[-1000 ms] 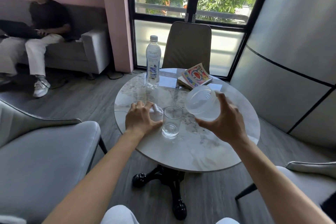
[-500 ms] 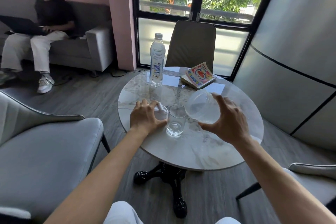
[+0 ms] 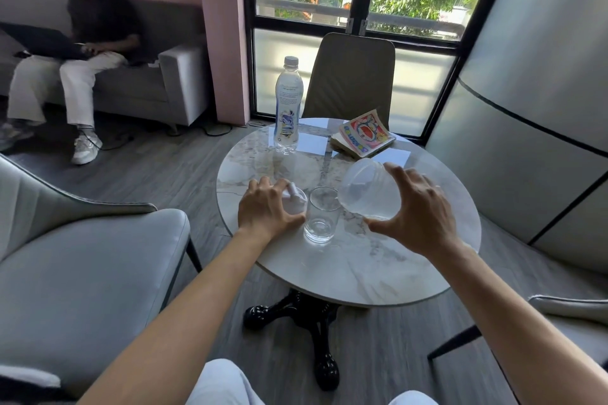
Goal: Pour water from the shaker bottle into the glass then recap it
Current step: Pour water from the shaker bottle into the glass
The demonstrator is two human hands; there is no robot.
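Note:
A clear drinking glass point(image 3: 321, 216) stands upright on the round marble table point(image 3: 378, 270), a little water at its bottom. My right hand point(image 3: 416, 212) grips the translucent shaker bottle point(image 3: 365, 189), which is tipped over to the left with its mouth right at the glass's right rim. Water pools in the bottle's lower side. To the left of the glass, my left hand point(image 3: 268, 209) rests on the table over the bottle's white cap point(image 3: 296, 199), fingers curled around it.
A capped plastic water bottle point(image 3: 288, 108) stands at the table's far side, with a colourful book point(image 3: 363, 138) to its right. A brown chair point(image 3: 350, 76) faces me, grey armchairs point(image 3: 75, 260) flank the table. A person with a laptop sits on a sofa far left.
My right hand has lowered and tipped the shaker bottle further, bringing its mouth down to the glass's rim. My left hand has stayed on the cap.

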